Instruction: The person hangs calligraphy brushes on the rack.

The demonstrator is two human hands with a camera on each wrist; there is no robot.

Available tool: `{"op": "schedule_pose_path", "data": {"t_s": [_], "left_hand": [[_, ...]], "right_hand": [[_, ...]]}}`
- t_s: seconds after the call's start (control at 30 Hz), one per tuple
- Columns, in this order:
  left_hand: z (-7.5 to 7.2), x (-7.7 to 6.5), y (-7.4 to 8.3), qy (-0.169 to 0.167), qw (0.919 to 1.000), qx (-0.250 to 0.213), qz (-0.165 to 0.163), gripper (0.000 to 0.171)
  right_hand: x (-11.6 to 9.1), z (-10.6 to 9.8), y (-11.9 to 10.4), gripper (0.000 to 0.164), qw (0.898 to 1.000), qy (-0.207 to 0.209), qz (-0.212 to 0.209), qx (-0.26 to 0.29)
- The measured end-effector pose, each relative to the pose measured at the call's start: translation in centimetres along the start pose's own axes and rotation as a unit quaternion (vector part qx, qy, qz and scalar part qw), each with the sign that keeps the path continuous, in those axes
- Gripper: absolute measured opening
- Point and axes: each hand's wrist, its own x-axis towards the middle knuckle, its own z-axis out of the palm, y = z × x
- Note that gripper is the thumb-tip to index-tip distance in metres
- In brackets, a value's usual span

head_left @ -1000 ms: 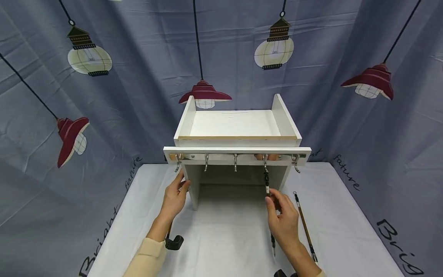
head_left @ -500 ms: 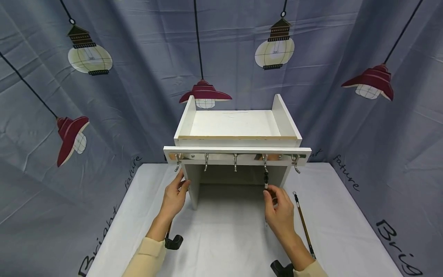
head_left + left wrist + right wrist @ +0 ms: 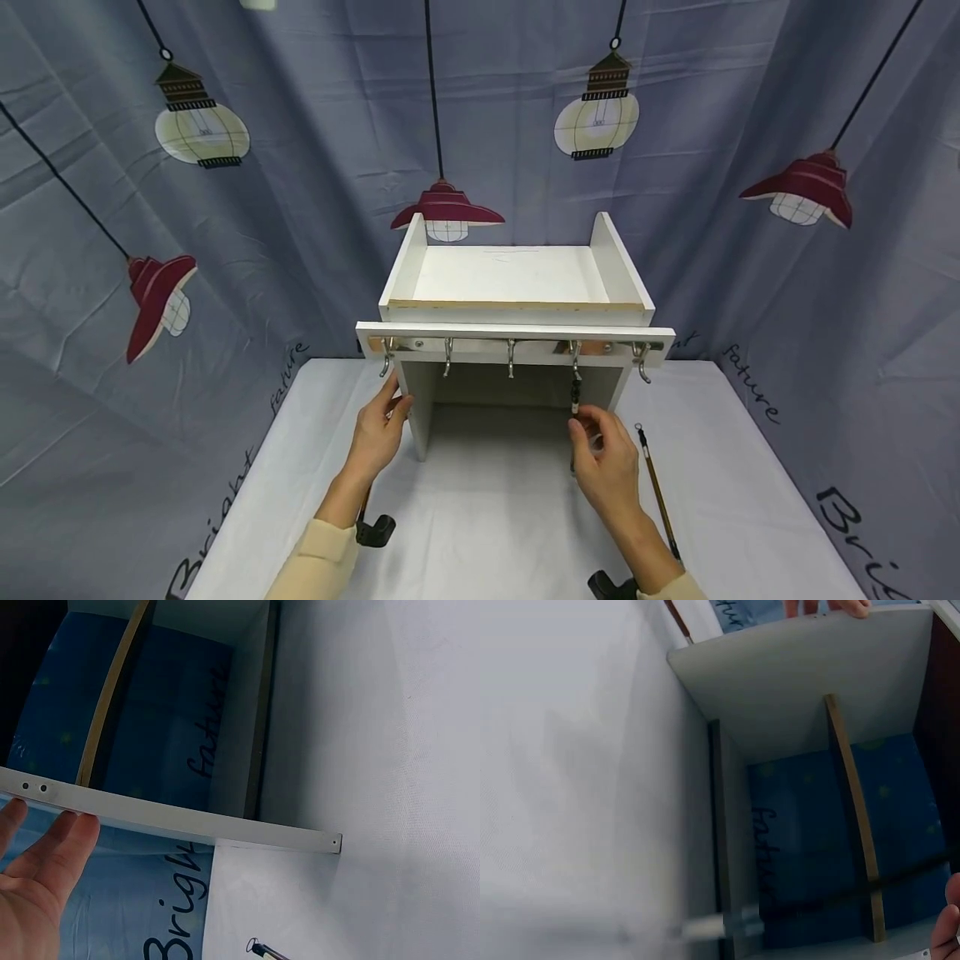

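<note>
A white wooden shelf (image 3: 516, 313) stands on the table, with a row of metal hooks along its front rail. My right hand (image 3: 611, 458) pinches a dark calligraphy brush (image 3: 575, 393) upright below the fourth hook (image 3: 575, 358) from the left. The brush top is close to that hook; whether its loop is over it, I cannot tell. In the right wrist view the brush (image 3: 817, 901) runs blurred across the frame. My left hand (image 3: 377, 437) touches the shelf's left side panel (image 3: 421, 417), its fingertips (image 3: 86, 823) at the panel's edge in the left wrist view.
A second brush (image 3: 658, 500) with a brown handle lies on the white tablecloth (image 3: 720, 467) right of the shelf. Another brush (image 3: 262, 950) lies on the left side, mostly behind my left wrist in the head view. A patterned grey-blue curtain (image 3: 300, 208) hangs behind.
My right hand has moved slightly left, and the brush stands more upright beneath the hook. Its lower tip has slipped from sight behind the hand. My left hand stays on the panel.
</note>
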Motion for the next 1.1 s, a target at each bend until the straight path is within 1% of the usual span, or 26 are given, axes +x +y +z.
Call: {"op": "schedule_pose_path", "data": {"t_s": [0.13, 0.27, 0.47, 0.57, 0.83, 1.0, 1.1], "left_hand": [[-0.1, -0.2, -0.1, 0.0, 1.0, -0.001, -0.007, 0.064], [-0.2, -0.3, 0.0, 0.002, 1.0, 0.002, -0.006, 0.065], [-0.2, -0.2, 0.2, 0.001, 1.0, 0.003, -0.004, 0.064], [-0.1, -0.1, 0.2, 0.002, 1.0, 0.005, -0.003, 0.063], [0.1, -0.1, 0.0, 0.006, 0.9999, 0.007, 0.01, 0.062], [0.1, -0.1, 0.1, 0.005, 1.0, 0.004, 0.005, 0.062], [0.0, -0.2, 0.2, 0.003, 1.0, 0.004, -0.003, 0.062]], "right_hand": [[-0.5, -0.5, 0.1, 0.032, 1.0, -0.013, 0.013, -0.008], [-1.1, -1.4, 0.2, 0.04, 0.999, -0.028, 0.022, -0.019], [-1.8, -3.4, 0.8, 0.048, 0.999, -0.038, 0.007, -0.021], [-2.2, -4.3, 1.3, 0.05, 0.999, -0.038, 0.006, -0.032], [-3.2, -5.9, 3.5, 0.05, 0.996, -0.033, 0.059, -0.063], [-3.4, -6.6, 5.2, 0.052, 0.992, -0.022, 0.071, -0.1], [-3.5, -6.8, 6.2, 0.054, 0.988, -0.018, 0.087, -0.123]]}}
